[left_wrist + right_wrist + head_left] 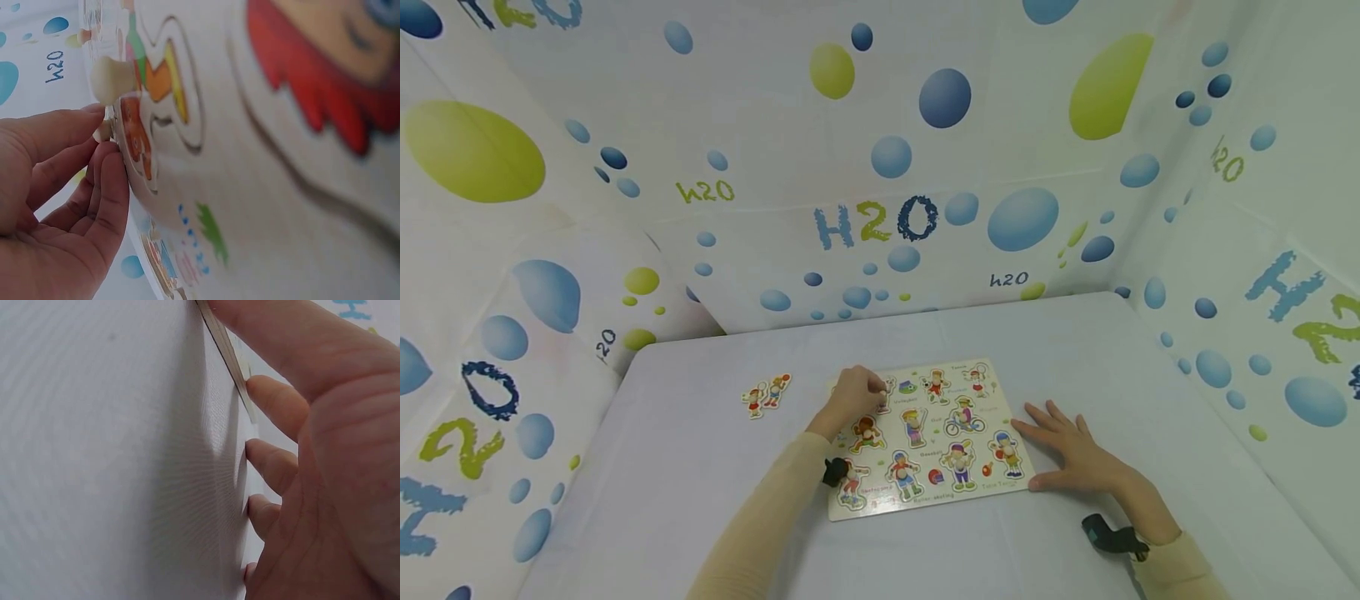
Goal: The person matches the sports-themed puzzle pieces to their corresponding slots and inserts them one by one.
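A wooden peg puzzle board (880,462) with printed sports figures lies on the white table. At its upper left, my left hand (852,400) pinches the small knob (103,130) of a puzzle piece between thumb and fingers. That piece (887,395) is partly hidden by the hand, and whether it sits fully in its slot I cannot tell. My right hand (1072,450) lies spread at the board's right side, thumb and index finger touching its edge (226,353). The other right fingertips rest on the tablecloth.
Two loose figure pieces, one (754,401) partly against the other (776,390), lie left of the board. Several knobbed figures, among them a cyclist (964,417), sit on the board. Patterned curtains (760,250) stand behind and beside the table.
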Demonstrator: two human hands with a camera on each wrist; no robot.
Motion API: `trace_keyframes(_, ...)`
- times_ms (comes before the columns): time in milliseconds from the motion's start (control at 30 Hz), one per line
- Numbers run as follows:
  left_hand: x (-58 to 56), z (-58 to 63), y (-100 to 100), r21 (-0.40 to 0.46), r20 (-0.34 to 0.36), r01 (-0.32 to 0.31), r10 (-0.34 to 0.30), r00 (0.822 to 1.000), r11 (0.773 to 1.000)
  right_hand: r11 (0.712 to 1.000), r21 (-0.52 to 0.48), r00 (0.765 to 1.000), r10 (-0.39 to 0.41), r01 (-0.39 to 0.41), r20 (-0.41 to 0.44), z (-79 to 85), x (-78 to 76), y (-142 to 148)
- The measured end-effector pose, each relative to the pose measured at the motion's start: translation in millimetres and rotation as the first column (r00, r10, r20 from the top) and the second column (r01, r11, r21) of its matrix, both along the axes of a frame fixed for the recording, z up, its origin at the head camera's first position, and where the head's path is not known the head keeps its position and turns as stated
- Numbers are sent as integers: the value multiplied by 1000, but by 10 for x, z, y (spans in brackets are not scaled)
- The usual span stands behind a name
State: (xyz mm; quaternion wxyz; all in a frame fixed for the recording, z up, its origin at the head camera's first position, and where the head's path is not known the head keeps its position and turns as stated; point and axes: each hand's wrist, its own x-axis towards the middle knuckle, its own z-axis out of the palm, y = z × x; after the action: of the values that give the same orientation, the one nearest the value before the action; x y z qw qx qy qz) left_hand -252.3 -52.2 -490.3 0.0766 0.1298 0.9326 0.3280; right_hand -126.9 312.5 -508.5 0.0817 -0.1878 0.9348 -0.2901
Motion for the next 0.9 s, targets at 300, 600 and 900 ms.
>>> trace_keyframes(300, 31, 58, -130, 44, -6, -32, 33, 999, 998, 1000, 3, 1000, -2, 2, 3, 13, 10, -5)
trace_keyframes(600, 2, 172, -352, 80, -21, -96, 98, 995, 992, 1000, 11, 1000, -1, 1, 5, 19, 10, 2)
trace_keyframes(900, -16, 164, -600, 86, -29, -144, 147, 989, 986, 1000, 9, 1000, 4, -4, 0, 22, 3, 1)
